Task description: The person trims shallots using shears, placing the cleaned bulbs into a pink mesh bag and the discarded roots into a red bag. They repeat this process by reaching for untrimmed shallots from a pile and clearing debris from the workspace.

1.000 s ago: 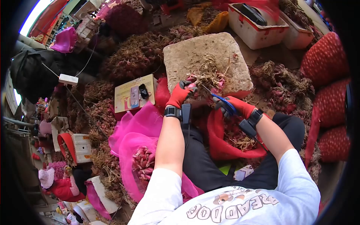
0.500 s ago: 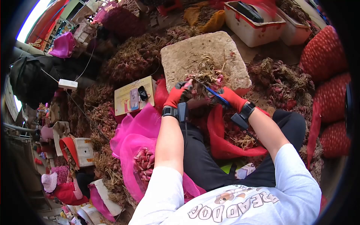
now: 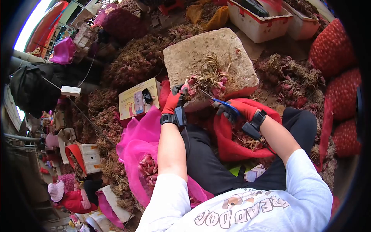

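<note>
My left hand (image 3: 174, 99), in a red glove with dark fingertips, pinches a pinkish shallot (image 3: 186, 86) at the near left edge of a worn foam block (image 3: 181, 58). My right hand (image 3: 241, 110), gloved alike, grips blue-handled scissors (image 3: 227, 105), their blades pointing left toward the block's front edge. On the block, just beyond both hands, lies a heap of shallots with dry stalks (image 3: 211, 77). A red mesh bag (image 3: 224, 145) with stalks and shallots inside rests between my legs, below my right hand. A pink mesh bag (image 3: 133, 143) holding shallots lies beside my left forearm.
Piles of shallots (image 3: 133, 62) surround the block. A yellow box (image 3: 129, 101) carries a phone and a small black object. White foam boxes (image 3: 259, 27) stand behind, and full red sacks (image 3: 334, 50) are stacked at right. Another person (image 3: 73, 199) sits at lower left.
My left hand has moved left, away from the scissors, with the shallot in it. My right hand and the scissors have shifted slightly right and down.
</note>
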Demonstrator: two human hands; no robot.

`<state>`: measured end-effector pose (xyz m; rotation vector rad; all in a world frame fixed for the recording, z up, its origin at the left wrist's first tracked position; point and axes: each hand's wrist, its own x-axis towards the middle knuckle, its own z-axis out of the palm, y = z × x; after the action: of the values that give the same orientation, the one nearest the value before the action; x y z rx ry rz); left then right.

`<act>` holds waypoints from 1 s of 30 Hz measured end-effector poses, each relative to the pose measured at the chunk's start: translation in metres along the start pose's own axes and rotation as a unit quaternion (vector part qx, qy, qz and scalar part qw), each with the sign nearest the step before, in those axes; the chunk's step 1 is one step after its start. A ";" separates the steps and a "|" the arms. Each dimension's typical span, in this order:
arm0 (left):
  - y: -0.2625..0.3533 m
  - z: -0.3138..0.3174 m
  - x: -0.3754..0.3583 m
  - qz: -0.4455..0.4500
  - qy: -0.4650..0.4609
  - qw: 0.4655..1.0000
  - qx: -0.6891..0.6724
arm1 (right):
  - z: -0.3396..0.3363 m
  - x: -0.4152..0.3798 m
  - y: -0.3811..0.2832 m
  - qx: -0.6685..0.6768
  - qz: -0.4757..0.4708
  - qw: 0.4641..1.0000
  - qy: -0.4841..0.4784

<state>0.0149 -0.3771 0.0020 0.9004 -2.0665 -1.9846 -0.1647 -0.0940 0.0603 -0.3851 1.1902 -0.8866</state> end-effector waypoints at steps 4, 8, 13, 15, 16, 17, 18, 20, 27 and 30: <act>0.007 0.004 -0.007 0.056 -0.019 0.993 -0.098 | 0.005 0.000 -0.012 0.004 0.022 0.999 0.036; -0.002 0.006 0.000 0.056 0.015 0.996 -0.062 | 0.017 0.002 -0.015 -0.072 -0.010 0.992 0.104; -0.003 0.011 0.000 0.057 0.050 0.996 -0.053 | 0.009 0.017 -0.004 -0.176 -0.072 0.970 0.155; 0.011 0.019 -0.008 0.042 0.050 0.995 -0.081 | 0.010 0.017 -0.006 -0.195 -0.089 0.963 0.161; 0.012 0.023 -0.009 0.056 0.054 0.995 -0.070 | 0.009 0.018 -0.005 -0.213 -0.093 0.958 0.171; 0.015 0.024 -0.010 0.069 0.058 0.994 -0.059 | 0.006 0.021 -0.003 -0.231 -0.097 0.951 0.179; 0.010 0.021 -0.007 0.068 0.050 0.994 -0.066 | 0.004 0.023 -0.001 -0.248 -0.101 0.945 0.189; -0.009 0.010 0.002 0.065 0.035 0.994 -0.082 | 0.004 0.023 0.000 -0.259 -0.122 0.938 0.194; -0.005 0.004 -0.006 0.002 -0.022 0.986 -0.168 | 0.015 0.002 -0.001 -0.177 -0.070 0.974 0.127; -0.003 0.001 -0.007 -0.002 -0.030 0.988 -0.149 | 0.018 0.005 -0.005 -0.188 -0.084 0.972 0.114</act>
<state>0.0211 -0.3725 0.0007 0.7924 -1.7280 -2.2677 -0.1503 -0.1042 0.0673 -0.7140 1.5632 -0.8658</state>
